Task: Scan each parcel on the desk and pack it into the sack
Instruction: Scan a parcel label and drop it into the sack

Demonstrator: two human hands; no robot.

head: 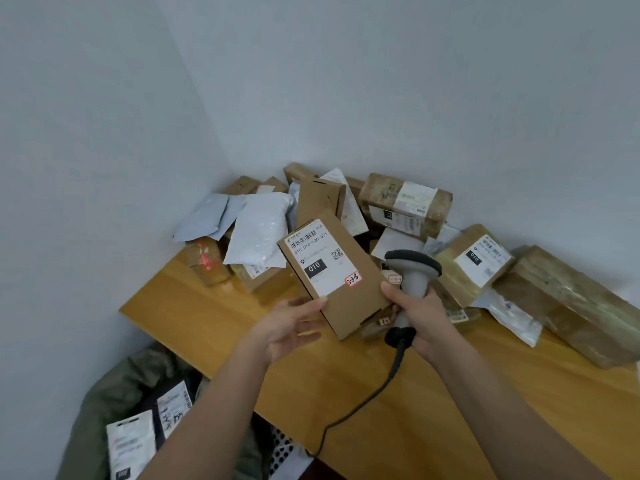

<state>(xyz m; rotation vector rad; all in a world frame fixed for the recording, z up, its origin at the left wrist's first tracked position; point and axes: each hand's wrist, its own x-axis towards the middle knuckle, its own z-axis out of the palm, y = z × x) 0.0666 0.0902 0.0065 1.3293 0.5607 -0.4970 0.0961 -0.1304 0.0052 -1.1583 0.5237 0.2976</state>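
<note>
Left hand (pixel 294 327) pinching cardboard parcel (pixel 334 271) by its lower edge; right hand (pixel 420 315) gripping scanner (pixel 412 271)

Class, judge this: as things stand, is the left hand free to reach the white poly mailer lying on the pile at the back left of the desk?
Probably not yet: the left hand holds the flat cardboard parcel, which itself lies between it and the white poly mailer.
</note>
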